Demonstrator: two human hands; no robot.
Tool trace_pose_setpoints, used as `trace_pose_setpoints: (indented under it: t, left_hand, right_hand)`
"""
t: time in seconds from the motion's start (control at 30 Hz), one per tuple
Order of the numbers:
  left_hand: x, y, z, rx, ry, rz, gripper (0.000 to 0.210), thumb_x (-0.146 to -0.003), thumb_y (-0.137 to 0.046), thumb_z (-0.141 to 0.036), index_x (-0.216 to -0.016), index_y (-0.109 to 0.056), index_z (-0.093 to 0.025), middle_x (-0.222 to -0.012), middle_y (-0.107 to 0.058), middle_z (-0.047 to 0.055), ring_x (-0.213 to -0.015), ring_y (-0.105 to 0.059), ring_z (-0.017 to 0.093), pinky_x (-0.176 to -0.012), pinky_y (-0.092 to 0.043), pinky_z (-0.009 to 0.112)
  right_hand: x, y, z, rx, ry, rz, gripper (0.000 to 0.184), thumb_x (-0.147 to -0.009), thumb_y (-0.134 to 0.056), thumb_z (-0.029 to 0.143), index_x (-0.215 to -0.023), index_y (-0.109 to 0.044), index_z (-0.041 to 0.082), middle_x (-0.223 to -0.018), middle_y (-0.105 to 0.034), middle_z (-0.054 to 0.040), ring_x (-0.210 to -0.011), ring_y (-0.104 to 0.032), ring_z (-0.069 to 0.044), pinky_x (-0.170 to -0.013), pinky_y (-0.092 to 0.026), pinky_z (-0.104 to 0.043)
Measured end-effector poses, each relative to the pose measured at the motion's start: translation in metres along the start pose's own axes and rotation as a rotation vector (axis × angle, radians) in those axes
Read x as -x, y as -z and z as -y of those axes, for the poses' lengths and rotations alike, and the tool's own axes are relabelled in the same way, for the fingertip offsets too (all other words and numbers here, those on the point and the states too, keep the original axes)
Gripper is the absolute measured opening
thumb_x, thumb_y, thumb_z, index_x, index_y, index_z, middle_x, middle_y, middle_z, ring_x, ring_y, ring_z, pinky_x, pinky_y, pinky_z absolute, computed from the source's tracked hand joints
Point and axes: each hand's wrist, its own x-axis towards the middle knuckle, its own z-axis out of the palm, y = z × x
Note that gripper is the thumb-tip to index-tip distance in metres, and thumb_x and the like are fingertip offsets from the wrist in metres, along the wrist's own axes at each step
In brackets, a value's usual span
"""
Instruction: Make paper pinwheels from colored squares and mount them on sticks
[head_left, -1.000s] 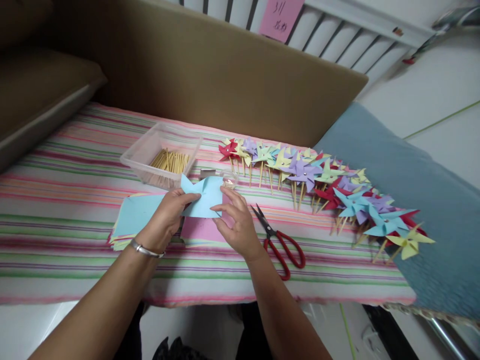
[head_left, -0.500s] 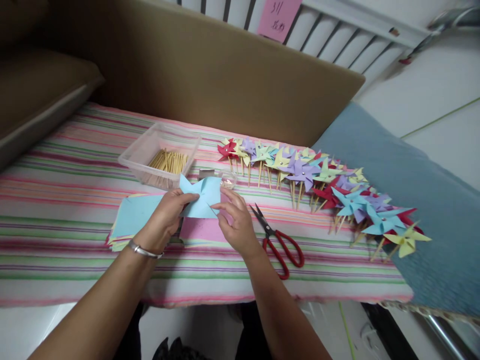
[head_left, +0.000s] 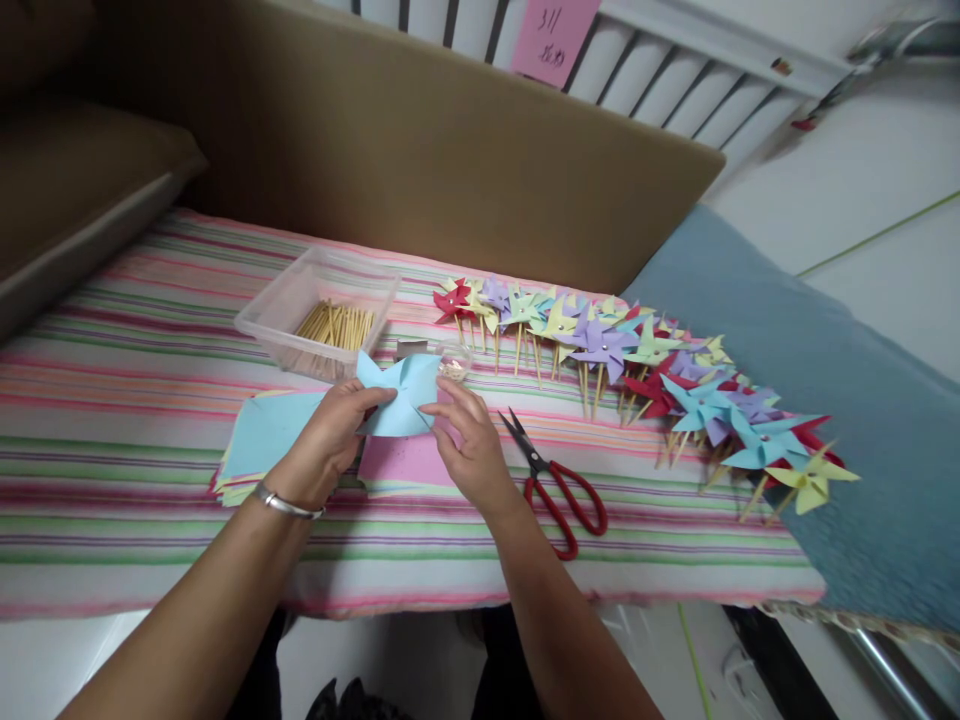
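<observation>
The only view looks from the wearer's head, above the near edge of the table covered with pink, green and white striped cloth (head_left: 142, 430), forward and steeply down, near the bare left hand (head_left: 341, 425) and bare right hand (head_left: 472, 445), reaching past the far edge.

On the blue paper (head_left: 409, 398), the four o'clock corner, at the right hand (head_left: 472, 448), is now curled more inward than before.
</observation>
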Motion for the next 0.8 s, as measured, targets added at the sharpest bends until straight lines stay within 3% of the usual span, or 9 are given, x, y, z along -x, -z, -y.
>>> trace_pose_setpoints:
  t: [0.33,0.57,0.8]
  left_hand:
    - [-0.0032,0.0032,0.003,-0.014,0.004,0.025,0.019,-0.05,-0.076,-0.02,-0.051,-0.057,-0.017,-0.047,-0.056,-0.003,-0.043,-0.045,0.01,-0.044,-0.034,0.023]
    - [-0.0026,0.0022,0.0025,-0.005,-0.003,0.018,0.019,-0.049,-0.076,-0.019,-0.05,-0.057,-0.018,-0.046,-0.056,-0.002,-0.043,-0.046,0.011,-0.044,-0.035,0.024]
    - [-0.0044,0.0038,0.0055,0.018,0.016,0.048,0.019,-0.05,-0.076,-0.02,-0.052,-0.057,-0.017,-0.047,-0.055,-0.003,-0.042,-0.045,0.009,-0.046,-0.034,0.023]
  right_hand:
    - [0.0006,0.0014,0.0001,-0.063,-0.04,0.035,0.031,-0.074,-0.052,0.008,-0.094,-0.068,0.026,-0.133,-0.05,-0.0061,-0.125,-0.045,-0.023,-0.105,-0.035,-0.045]
    - [-0.0002,0.0034,0.0027,-0.067,-0.043,0.027,0.014,-0.08,-0.058,0.019,-0.089,-0.068,0.022,-0.13,-0.053,-0.0101,-0.123,-0.047,-0.024,-0.105,-0.036,-0.044]
    - [-0.0003,0.0014,0.0026,-0.053,-0.055,-0.016,0.012,-0.08,-0.062,0.022,-0.09,-0.068,0.025,-0.128,-0.055,-0.0082,-0.121,-0.049,-0.023,-0.103,-0.037,-0.043]
